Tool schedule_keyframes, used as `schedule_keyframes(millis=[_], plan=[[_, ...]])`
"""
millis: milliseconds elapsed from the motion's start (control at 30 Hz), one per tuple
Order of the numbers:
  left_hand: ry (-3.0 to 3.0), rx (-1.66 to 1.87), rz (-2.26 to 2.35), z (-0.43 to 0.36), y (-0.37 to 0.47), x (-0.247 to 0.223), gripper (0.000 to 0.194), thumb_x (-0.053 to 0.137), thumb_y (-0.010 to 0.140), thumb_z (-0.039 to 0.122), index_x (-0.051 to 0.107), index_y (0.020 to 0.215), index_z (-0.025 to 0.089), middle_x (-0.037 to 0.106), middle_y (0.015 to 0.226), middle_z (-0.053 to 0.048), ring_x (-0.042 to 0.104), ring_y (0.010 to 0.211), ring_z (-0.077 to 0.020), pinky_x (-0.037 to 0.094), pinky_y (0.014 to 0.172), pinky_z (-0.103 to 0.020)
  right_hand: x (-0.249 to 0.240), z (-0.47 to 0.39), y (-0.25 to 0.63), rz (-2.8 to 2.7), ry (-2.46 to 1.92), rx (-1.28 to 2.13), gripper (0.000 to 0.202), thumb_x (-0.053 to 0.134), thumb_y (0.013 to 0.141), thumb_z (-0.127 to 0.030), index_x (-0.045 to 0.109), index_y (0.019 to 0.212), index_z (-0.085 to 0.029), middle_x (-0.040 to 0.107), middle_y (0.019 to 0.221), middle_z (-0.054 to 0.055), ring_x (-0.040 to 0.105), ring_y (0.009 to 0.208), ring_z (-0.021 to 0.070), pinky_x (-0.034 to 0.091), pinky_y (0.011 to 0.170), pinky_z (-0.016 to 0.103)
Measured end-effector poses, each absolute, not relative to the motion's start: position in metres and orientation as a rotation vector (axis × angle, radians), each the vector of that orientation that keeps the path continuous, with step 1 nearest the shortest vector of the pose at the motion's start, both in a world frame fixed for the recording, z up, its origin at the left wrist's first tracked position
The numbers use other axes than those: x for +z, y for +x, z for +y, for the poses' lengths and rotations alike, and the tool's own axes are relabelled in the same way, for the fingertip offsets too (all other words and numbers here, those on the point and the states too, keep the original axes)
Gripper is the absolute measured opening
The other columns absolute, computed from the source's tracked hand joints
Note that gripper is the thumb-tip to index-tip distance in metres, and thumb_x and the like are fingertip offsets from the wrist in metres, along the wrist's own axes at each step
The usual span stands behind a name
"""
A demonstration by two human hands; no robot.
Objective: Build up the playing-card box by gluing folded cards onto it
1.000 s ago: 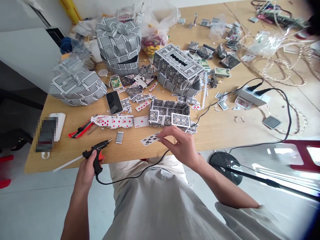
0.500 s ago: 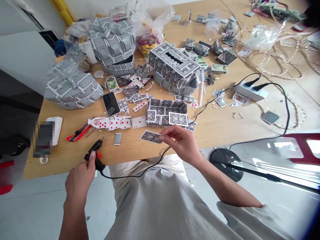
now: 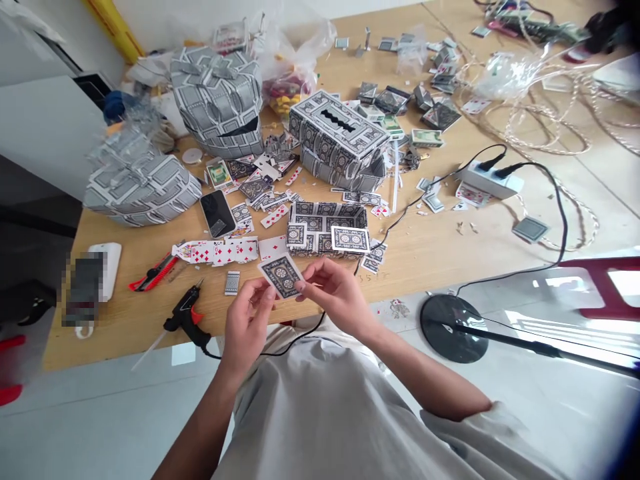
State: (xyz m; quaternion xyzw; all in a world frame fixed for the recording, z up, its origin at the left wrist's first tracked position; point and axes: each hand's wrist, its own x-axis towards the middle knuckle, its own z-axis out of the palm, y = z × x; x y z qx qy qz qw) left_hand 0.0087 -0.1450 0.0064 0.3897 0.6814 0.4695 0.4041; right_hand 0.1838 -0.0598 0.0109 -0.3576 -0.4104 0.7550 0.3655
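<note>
A playing card (image 3: 281, 275), its dark patterned back facing up, is held above the front of the table. My right hand (image 3: 337, 293) pinches its right corner between thumb and fingers. At the card's lower left edge, the thumb and fingers of my left hand (image 3: 249, 319) close on it. Just beyond is an open box (image 3: 327, 248) made of cards, with a loose-looking card (image 3: 350, 239) across its front wall. A black hot glue gun (image 3: 186, 319) lies left of my left hand, a glue stick sticking out of its back. Between them sits a small folded card (image 3: 231, 283).
A red utility knife (image 3: 154, 272) and a row of overlapping cards (image 3: 220, 251) lie at left. Behind stand a slotted card box (image 3: 340, 133) and two card-woven baskets (image 3: 217, 100). The glue gun's cord runs past my hands towards a power strip (image 3: 493, 180).
My left hand has let go of the glue gun, now lying on the table, and moved right to the card. My right hand has tilted the card up and shifted it left.
</note>
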Motion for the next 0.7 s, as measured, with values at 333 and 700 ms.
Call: schedule_keyframes(millis=[333, 700], plan=[[0.96, 1.186, 1.549, -0.11, 0.021, -0.005, 0.03, 0.07, 0.099, 0.05, 0.066, 0.092, 0.022, 0.064, 0.075, 0.001, 0.056, 0.066, -0.014, 0.047, 0.064, -0.027, 0.003, -0.049, 0.206, -1.274, -1.016, 1.713, 0.042, 0.094, 0.078, -0.052, 0.069, 0.092, -0.021, 0.072, 0.086, 0.001, 0.07, 0.073, 0.0155, 0.062, 0.068, 0.03], [1.63, 0.936, 1.749, -0.056, -0.038, 0.034, 0.028, 0.063, 0.101, 0.046, 0.075, 0.106, 0.022, 0.075, 0.102, -0.005, 0.067, 0.095, -0.0217, 0.052, 0.088, -0.032, 0.009, -0.043, 0.224, -1.639, -1.073, 1.569, 0.018, 0.075, 0.096, -0.04, 0.076, 0.096, -0.022, 0.08, 0.095, 0.004, 0.075, 0.086, 0.019, 0.062, 0.082, 0.033]])
